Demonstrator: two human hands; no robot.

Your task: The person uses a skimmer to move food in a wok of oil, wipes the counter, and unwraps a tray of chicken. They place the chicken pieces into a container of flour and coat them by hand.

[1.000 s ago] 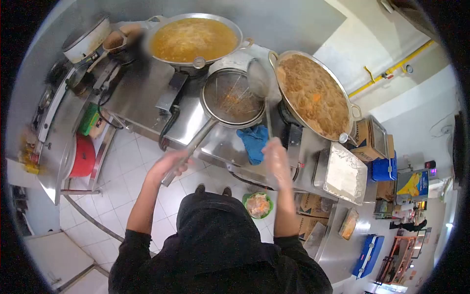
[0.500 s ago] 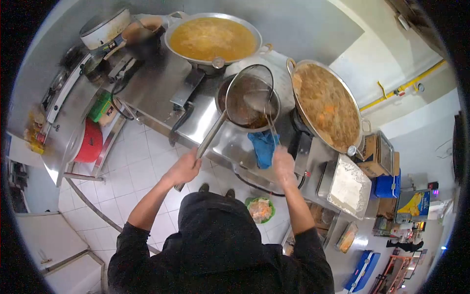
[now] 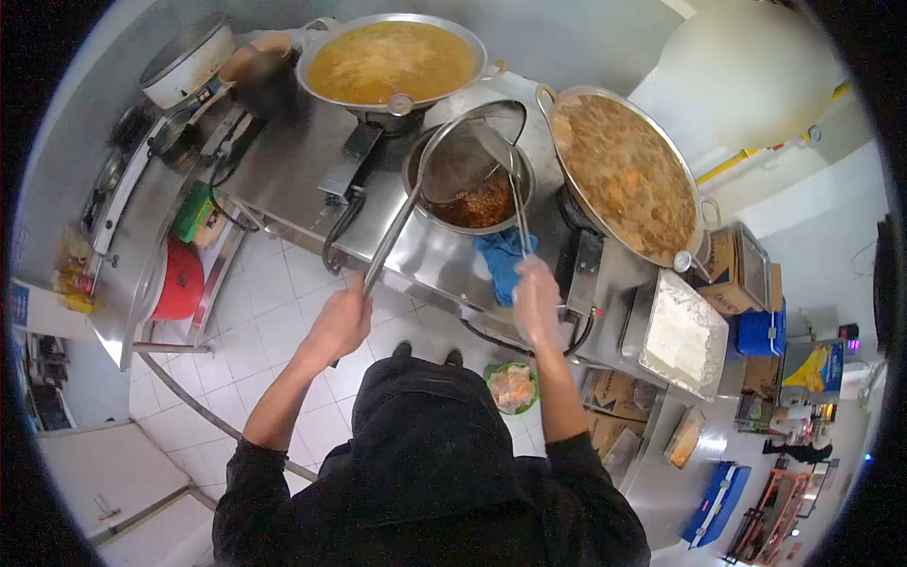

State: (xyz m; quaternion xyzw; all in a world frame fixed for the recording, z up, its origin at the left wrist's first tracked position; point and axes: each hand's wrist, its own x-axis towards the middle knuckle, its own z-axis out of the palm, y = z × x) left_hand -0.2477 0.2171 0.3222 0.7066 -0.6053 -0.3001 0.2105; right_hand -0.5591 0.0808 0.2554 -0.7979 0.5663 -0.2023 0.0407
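Observation:
My left hand is wrapped round the long handle of a round wire-mesh strainer. The strainer is tilted above a metal pot, its hoop overlapping the pot's far rim. Dark brown crumbly bits show in the pot below the mesh. In my right hand, closed, are slim metal tongs, their upper end at the strainer's right rim; the tips blur against the mesh. A crumpled blue cloth lies on the steel counter, just in front of the pot and beside the tongs.
A wide pan of yellow oil stands behind left. Another wide pan, with bubbling brown contents, is at right. A tray of white powder sits on the right counter. On the floor is a green-rimmed basin; a hose hangs along the counter front.
The strainer has moved up and away over the pot and tilted, uncovering brown bits beneath. My left hand has shifted slightly left, and the tongs have moved with the strainer's rim.

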